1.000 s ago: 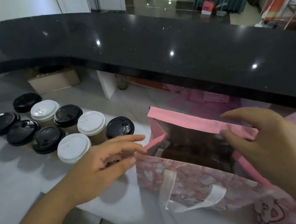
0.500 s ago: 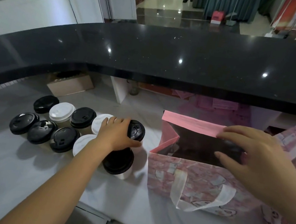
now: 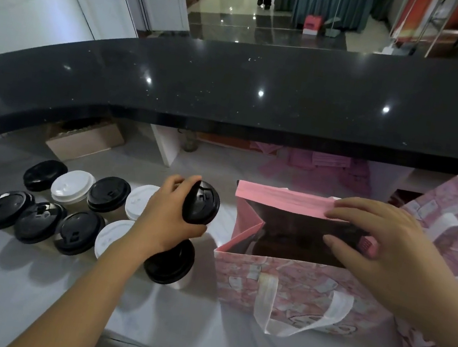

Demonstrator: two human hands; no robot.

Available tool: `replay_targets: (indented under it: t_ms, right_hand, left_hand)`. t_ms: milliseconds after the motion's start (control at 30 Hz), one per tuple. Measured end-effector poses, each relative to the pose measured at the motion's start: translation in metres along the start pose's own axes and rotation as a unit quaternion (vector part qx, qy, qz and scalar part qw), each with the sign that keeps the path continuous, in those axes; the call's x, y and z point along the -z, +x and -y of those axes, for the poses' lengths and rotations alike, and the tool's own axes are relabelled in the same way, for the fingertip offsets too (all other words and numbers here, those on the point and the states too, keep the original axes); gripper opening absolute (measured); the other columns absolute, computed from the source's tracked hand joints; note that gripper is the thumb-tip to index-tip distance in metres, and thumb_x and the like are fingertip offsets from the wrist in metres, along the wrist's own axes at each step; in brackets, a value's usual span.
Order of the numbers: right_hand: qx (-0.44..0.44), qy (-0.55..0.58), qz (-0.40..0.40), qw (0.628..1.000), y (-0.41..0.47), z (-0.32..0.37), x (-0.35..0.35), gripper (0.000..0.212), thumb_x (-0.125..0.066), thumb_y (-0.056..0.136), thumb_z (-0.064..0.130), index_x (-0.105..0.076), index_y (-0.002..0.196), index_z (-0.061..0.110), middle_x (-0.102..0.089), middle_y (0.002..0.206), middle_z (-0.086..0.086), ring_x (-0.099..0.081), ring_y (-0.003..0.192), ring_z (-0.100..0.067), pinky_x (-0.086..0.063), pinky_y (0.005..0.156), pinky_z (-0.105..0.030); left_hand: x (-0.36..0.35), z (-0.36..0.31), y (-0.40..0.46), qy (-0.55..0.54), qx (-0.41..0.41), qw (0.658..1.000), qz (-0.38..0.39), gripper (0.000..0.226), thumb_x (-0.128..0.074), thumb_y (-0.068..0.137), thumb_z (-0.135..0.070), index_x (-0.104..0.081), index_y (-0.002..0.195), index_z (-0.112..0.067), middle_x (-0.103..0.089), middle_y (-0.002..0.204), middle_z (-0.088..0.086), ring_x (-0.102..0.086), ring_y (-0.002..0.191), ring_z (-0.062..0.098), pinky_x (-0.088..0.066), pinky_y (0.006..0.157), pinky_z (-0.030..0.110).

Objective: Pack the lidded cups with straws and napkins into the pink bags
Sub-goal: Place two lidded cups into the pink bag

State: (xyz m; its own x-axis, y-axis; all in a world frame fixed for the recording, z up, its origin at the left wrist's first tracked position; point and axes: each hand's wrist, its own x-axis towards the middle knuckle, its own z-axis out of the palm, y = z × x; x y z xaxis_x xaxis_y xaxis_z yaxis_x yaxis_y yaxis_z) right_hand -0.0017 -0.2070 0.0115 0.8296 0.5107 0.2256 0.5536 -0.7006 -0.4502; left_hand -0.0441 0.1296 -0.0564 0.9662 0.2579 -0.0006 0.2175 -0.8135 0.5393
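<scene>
Head view: left hand (image 3: 166, 223) wrapped around black-lidded cup (image 3: 201, 202), at nine o'clock of pink bag (image 3: 288, 284); right hand (image 3: 374, 250) pinched its rim. Probably light, crushable; better gripped below lid.

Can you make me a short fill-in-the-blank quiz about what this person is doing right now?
1. The left hand grips a cup with a ____ lid.
2. The right hand holds open the pink ____.
3. Besides black lids, some cups on the counter wear ____ lids.

Missing words: black; bag; white
</scene>
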Motion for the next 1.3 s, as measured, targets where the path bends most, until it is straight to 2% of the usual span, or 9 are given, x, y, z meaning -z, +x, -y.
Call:
replay_targets:
  t_ms: [100, 233, 400, 533, 667, 767, 1033, 1167, 1300]
  right_hand:
    - [0.0, 0.054, -0.018, 0.998, 0.005, 0.006, 0.009, 0.038, -0.065, 0.081, 0.044, -0.071, 0.117, 0.033, -0.064, 0.121, 0.018, -0.059, 0.114, -0.007, -0.049, 0.1, -0.037]
    - [0.014, 0.156, -0.018, 0.988, 0.019, 0.019, 0.028, 0.047, -0.062, 0.077, 0.056, -0.061, 0.124, 0.048, -0.06, 0.124, 0.032, -0.053, 0.119, 0.009, -0.05, 0.085, -0.012]
    - [0.081, 0.272, 0.011, 0.959, 0.054, 0.042, 0.05, 0.069, -0.073, 0.071, 0.056, -0.049, 0.135, 0.053, -0.057, 0.136, 0.024, -0.058, 0.124, -0.003, -0.051, 0.102, -0.033]
    - [0.128, 0.295, 0.054, 0.945, 0.078, 0.064, 0.069, 0.079, -0.079, 0.072, 0.046, -0.042, 0.141, 0.053, -0.05, 0.144, 0.021, -0.053, 0.131, -0.007, -0.046, 0.106, -0.044]
    - [0.14, 0.35, 0.117, 0.919, 0.084, 0.073, 0.076, 0.081, -0.08, 0.074, 0.014, -0.045, 0.143, 0.036, -0.06, 0.136, 0.006, -0.062, 0.121, -0.022, -0.053, 0.099, -0.045]
    - [0.116, 0.388, 0.042, 0.914, 0.075, 0.071, 0.07, 0.075, -0.083, 0.066, 0.017, -0.053, 0.133, 0.032, -0.067, 0.124, -0.001, -0.066, 0.112, -0.028, -0.058, 0.092, -0.044]
    - [-0.005, 0.479, -0.17, 0.861, 0.04, 0.079, 0.052, 0.07, -0.086, 0.052, 0.02, -0.054, 0.113, 0.03, -0.07, 0.1, 0.001, -0.072, 0.093, -0.021, -0.061, 0.068, -0.034]
    - [-0.022, 0.447, -0.173, 0.877, 0.023, 0.089, 0.049, 0.071, -0.089, 0.055, 0.027, -0.053, 0.116, 0.034, -0.068, 0.105, 0.004, -0.072, 0.096, -0.02, -0.06, 0.069, -0.03]
    - [-0.016, 0.374, -0.111, 0.921, 0.016, 0.091, 0.075, 0.075, -0.085, 0.061, 0.056, -0.056, 0.129, 0.043, -0.063, 0.125, 0.019, -0.067, 0.113, -0.015, -0.059, 0.081, -0.028]
  left_hand:
    - [0.025, -0.014, -0.008, -0.085, -0.019, 0.996, -0.007, 0.096, -0.087, 0.067, -0.021, -0.037, 0.147, -0.038, -0.031, 0.138, -0.011, -0.045, 0.12, 0.008, -0.033, 0.092, 0.006]
    - [0.068, -0.046, -0.014, -0.163, -0.067, 0.983, -0.058, 0.096, -0.087, 0.07, -0.018, -0.035, 0.147, -0.042, -0.036, 0.137, -0.016, -0.045, 0.118, -0.01, -0.032, 0.085, -0.007]
    - [0.104, -0.096, -0.012, -0.273, -0.157, 0.945, -0.089, 0.103, -0.086, 0.07, -0.009, -0.028, 0.15, -0.039, -0.05, 0.135, -0.012, -0.052, 0.118, -0.009, -0.038, 0.091, 0.002]
    - [0.118, -0.121, -0.002, -0.33, -0.241, 0.912, 0.029, 0.113, -0.089, 0.067, -0.006, -0.022, 0.151, -0.039, -0.053, 0.138, -0.007, -0.055, 0.127, 0.008, -0.043, 0.108, 0.028]
    - [0.108, -0.135, 0.002, -0.413, -0.281, 0.859, 0.116, 0.107, -0.079, 0.068, -0.001, -0.022, 0.152, -0.036, -0.052, 0.141, 0.005, -0.055, 0.129, 0.025, -0.045, 0.107, 0.042]
    - [0.093, -0.138, 0.005, -0.471, -0.256, 0.84, 0.084, 0.103, -0.081, 0.066, -0.009, -0.028, 0.148, -0.043, -0.043, 0.146, 0.004, -0.054, 0.129, 0.021, -0.047, 0.105, 0.043]
    - [0.028, -0.137, -0.014, -0.419, -0.239, 0.874, 0.057, 0.09, -0.087, 0.07, -0.026, -0.034, 0.143, -0.037, -0.052, 0.138, -0.008, -0.054, 0.126, 0.02, -0.05, 0.1, 0.049]
    - [0.018, -0.139, -0.022, -0.443, -0.239, 0.862, 0.06, 0.08, -0.085, 0.073, -0.022, -0.04, 0.138, -0.034, -0.056, 0.133, -0.008, -0.057, 0.122, 0.025, -0.056, 0.093, 0.045]
    - [0.023, -0.126, -0.017, -0.425, -0.272, 0.855, 0.117, 0.077, -0.084, 0.074, -0.011, -0.044, 0.137, -0.031, -0.058, 0.132, -0.004, -0.057, 0.122, 0.027, -0.056, 0.09, 0.042]
